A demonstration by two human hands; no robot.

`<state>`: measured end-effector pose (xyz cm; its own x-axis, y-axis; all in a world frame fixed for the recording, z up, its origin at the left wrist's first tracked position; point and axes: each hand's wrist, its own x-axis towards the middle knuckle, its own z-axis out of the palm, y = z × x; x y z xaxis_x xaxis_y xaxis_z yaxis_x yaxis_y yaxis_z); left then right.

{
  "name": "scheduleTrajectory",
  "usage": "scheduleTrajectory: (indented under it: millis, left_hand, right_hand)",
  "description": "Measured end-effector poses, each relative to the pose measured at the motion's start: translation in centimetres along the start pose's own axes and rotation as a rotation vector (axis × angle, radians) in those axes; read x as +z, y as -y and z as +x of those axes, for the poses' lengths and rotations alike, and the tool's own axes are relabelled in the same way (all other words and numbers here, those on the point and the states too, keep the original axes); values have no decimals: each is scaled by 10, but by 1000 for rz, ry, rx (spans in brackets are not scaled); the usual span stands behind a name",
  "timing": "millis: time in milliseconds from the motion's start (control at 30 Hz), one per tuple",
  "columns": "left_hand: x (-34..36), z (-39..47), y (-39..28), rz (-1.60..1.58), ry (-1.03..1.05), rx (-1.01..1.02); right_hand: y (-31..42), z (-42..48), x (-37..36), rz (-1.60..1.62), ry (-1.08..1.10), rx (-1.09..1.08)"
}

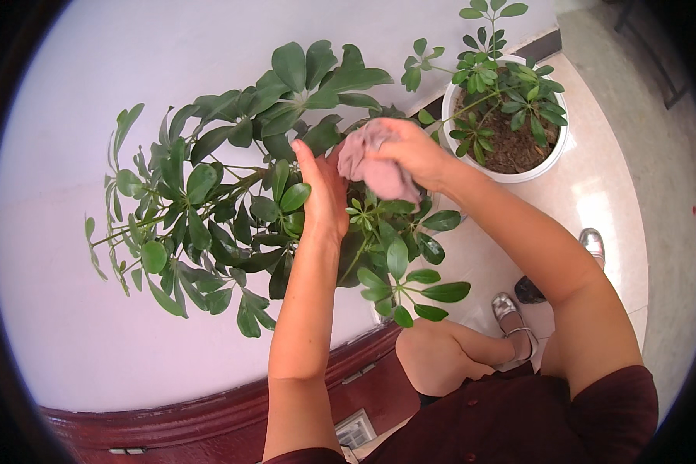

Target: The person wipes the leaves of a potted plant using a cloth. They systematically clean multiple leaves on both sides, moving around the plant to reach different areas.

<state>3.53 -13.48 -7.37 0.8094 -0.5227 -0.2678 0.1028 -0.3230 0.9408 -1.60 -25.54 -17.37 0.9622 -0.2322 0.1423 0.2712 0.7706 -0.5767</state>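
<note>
A large leafy schefflera plant spreads against the white wall, from the left of the view to the middle. My right hand grips a crumpled pink cloth beside the foliage. Among the leaves, my left hand is raised with its thumb apart and its palm towards the cloth; whether a leaf lies between its fingers and the cloth is hidden. Glossy leaves hang below both hands. The plant's own pot is mostly hidden by leaves and hands.
A second, smaller schefflera in a white round pot stands on the shiny tiled floor at upper right. A dark red wooden door with metal hinges runs along the lower left. My knee and silver shoes show at lower right, near a small black object.
</note>
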Motion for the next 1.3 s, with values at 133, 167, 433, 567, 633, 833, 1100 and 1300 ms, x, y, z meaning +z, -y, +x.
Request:
scheduleTrajectory:
  millis: [133,167,433,567,633,833,1100,1300]
  left_hand:
    - [0,-6,-5,97,-79,-36]
    - [-1,-7,-5,123,-118,-51]
    - [-10,-3,3,80,-122,-155]
    - [-22,-4,6,5,31,-187]
    - [-22,-3,5,42,4,-214]
    - [1,-17,-5,202,-188,-167]
    - [3,-19,-5,378,-248,-170]
    - [1,-6,-3,501,-199,-176]
  right_hand:
    - [21,3,-16,252,25,103]
    - [19,5,-22,250,0,95]
    - [26,-3,-23,230,214,184]
    - [12,-10,2,72,220,187]
    - [2,-11,6,-81,134,142]
    - [-15,-6,-1,-649,-220,-64]
    - [5,-2,-18,-241,-192,108]
    - [15,-5,-33,-362,65,139]
